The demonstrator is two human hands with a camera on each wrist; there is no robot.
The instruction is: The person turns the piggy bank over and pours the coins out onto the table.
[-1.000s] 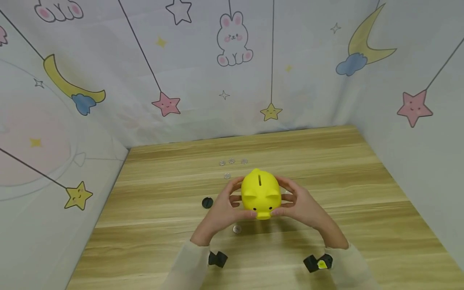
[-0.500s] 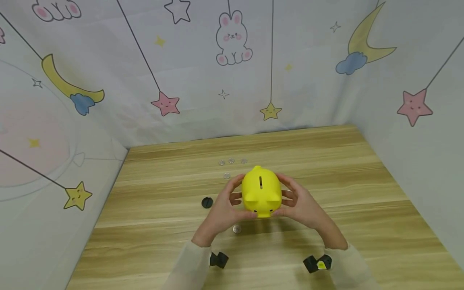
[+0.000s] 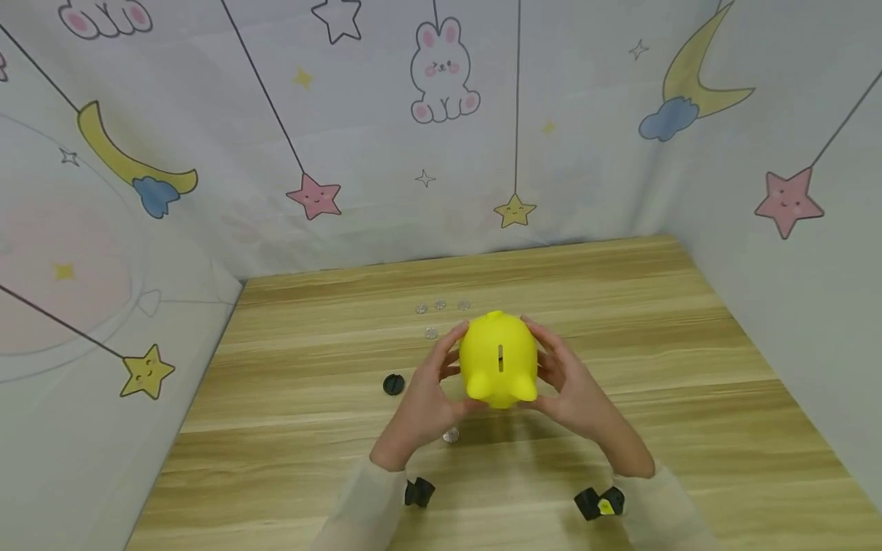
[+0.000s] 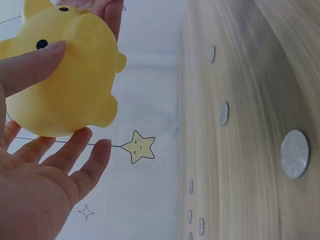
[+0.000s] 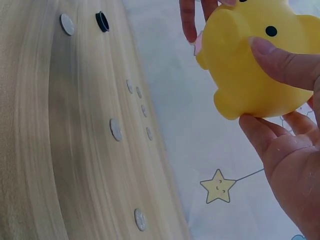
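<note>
As one sees from the head view, the bank is between the left hand and the right hand, with its slot turned upward. Both hands hold it, curved widely around its sides. What is inside the bank, I cannot tell. Four coins lie beyond it on the table, and a black cap lies just beside the left hand. In the left wrist view, the left thumb touches the face near an eye; other fingertips touch the body. In the right wrist view, the right thumb touches the face likewise, and the bank is apart from the table.
</note>
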